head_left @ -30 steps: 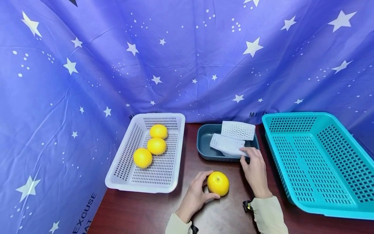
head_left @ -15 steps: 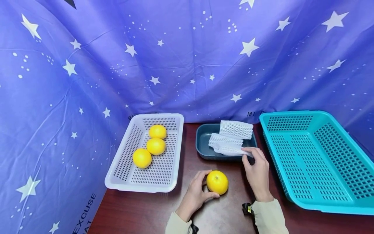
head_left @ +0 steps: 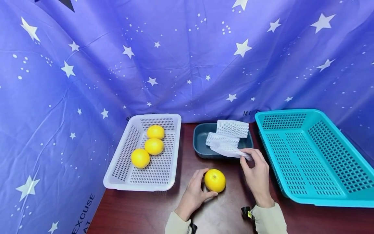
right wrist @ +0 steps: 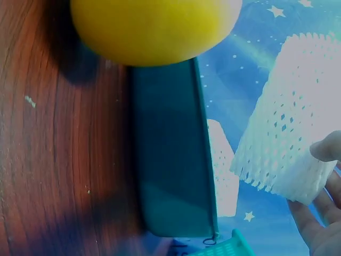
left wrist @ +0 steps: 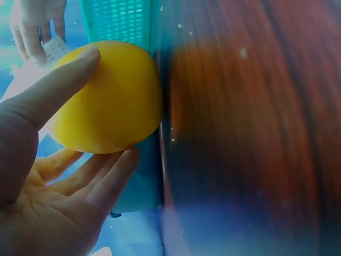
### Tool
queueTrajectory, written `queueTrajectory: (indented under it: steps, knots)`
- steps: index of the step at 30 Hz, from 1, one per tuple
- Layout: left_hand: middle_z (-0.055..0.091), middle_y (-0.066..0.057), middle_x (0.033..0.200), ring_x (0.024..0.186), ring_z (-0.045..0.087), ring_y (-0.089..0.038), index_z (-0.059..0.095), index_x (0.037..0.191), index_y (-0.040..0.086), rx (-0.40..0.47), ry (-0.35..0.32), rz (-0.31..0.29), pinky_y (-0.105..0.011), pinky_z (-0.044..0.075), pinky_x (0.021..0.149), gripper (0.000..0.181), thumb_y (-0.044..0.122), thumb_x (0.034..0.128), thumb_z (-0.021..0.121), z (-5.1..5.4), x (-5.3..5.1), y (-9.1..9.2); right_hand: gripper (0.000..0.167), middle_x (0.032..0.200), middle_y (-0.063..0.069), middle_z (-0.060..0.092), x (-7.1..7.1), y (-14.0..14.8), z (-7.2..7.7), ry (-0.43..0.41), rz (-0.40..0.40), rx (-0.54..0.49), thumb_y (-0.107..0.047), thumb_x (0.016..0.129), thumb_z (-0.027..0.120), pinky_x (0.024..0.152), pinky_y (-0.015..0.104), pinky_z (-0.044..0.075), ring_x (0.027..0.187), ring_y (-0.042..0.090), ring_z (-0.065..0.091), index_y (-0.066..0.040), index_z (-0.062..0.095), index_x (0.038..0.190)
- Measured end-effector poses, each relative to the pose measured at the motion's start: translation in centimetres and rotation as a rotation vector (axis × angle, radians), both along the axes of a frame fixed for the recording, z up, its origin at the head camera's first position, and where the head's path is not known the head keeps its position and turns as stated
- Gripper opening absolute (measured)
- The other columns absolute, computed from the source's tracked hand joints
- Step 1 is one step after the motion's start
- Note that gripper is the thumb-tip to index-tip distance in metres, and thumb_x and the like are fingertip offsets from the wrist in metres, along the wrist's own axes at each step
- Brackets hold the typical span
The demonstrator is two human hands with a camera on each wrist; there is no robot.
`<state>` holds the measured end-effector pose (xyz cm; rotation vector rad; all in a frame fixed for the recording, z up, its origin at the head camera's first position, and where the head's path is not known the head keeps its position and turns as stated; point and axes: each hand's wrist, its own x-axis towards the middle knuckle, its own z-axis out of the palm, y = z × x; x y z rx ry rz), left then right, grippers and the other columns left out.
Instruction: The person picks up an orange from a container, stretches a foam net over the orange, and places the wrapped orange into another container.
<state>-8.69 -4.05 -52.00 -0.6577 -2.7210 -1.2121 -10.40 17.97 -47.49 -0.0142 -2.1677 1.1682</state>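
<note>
In the head view my left hand (head_left: pixel 193 194) holds a yellow orange (head_left: pixel 215 180) low over the brown table. The left wrist view shows the thumb on one side of the orange (left wrist: pixel 114 101) and fingertips against the other. My right hand (head_left: pixel 257 178) pinches the end of a white foam net sleeve (head_left: pixel 226 150) over the front of a dark blue-green tray (head_left: pixel 200 152). Seen from the right wrist, thumb and fingers grip this sleeve (right wrist: pixel 287 117) beside the tray (right wrist: pixel 173 154). Another two foam net sleeves lie in the tray, one (head_left: pixel 232 128) at the back.
A white perforated basket (head_left: pixel 172 175) on the left holds three oranges (head_left: pixel 154 146). On the right stands a large teal perforated basket (head_left: pixel 295 162). Behind everything hangs a blue curtain (head_left: pixel 175 65) with white stars. The brown table (head_left: pixel 131 211) shows in front.
My right hand has gripped the front foam net sleeve and drawn it up and apart from the one behind it. The left hand keeps its hold on the orange. The head view has shifted slightly.
</note>
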Motion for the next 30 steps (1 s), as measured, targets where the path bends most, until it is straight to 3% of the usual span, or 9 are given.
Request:
queueTrajectory:
  steps: [8,16,30]
  knots:
    - [0.059,-0.003,0.124,0.114,0.060,-0.016,0.052,0.135,0.008,-0.001,0.027,-0.012,-0.034,0.050,0.101,0.079,0.029,0.0702,0.091,0.3,0.1,-0.1,0.022,0.102,0.007,0.066,0.9,-0.3,0.7,0.024,0.041,-0.023,0.007,0.086,0.069,0.090,0.005,0.042,0.094,0.005,0.056,-0.005,0.070,0.104]
    - [0.060,-0.004,0.124,0.113,0.060,-0.017,0.052,0.135,0.006,-0.012,0.038,-0.018,-0.034,0.051,0.100,0.078,0.030,0.0706,0.090,0.5,0.3,0.0,0.022,0.101,0.006,0.066,1.7,-0.5,0.6,0.028,0.051,-0.028,0.007,0.086,0.070,0.083,0.006,0.042,0.090,0.005,0.055,-0.005,0.069,0.104]
    - [0.060,-0.002,0.123,0.112,0.060,-0.017,0.054,0.134,0.009,-0.027,0.044,-0.047,-0.033,0.051,0.099,0.077,0.028,0.0696,0.091,0.3,0.5,0.2,0.023,0.100,0.007,0.066,2.4,-0.4,0.7,0.048,0.071,-0.035,0.008,0.084,0.071,0.082,0.008,0.043,0.089,0.005,0.055,-0.005,0.069,0.103]
